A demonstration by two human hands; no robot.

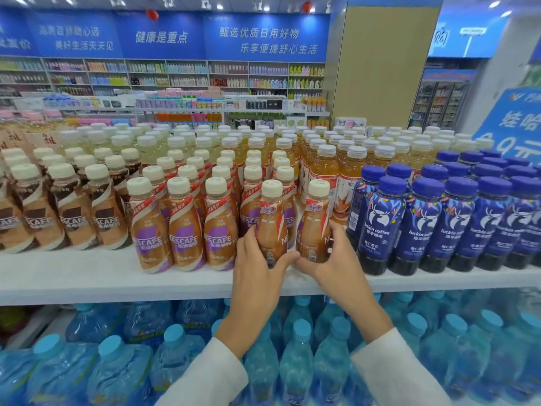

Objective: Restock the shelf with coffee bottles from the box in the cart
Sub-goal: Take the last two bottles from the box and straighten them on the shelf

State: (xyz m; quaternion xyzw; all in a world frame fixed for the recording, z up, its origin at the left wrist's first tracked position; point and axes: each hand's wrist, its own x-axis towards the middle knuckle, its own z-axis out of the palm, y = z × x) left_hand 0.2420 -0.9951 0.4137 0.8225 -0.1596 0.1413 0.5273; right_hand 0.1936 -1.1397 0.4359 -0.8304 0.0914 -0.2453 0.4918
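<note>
Two upright coffee bottles (270,227), caps up, labels turned sideways.

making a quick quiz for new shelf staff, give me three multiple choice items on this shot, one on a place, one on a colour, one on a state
1. Where do the dark blue luckin coffee bottles stand?
A. right of the two held bottles
B. left of them
C. on the lower shelf

2. What colour are the caps of the clear water bottles below the white shelf?
A. cream
B. light blue
C. red

3. What are the hands doing?
A. both empty
B. one bottle shared
C. each grips one bottle

Answers:
1 A: they fill the shelf's right side.
2 B: every cap below is light blue.
3 C: the left hand holds one cream-capped brown coffee bottle, the right hand another, both upright at the shelf's front.
</note>
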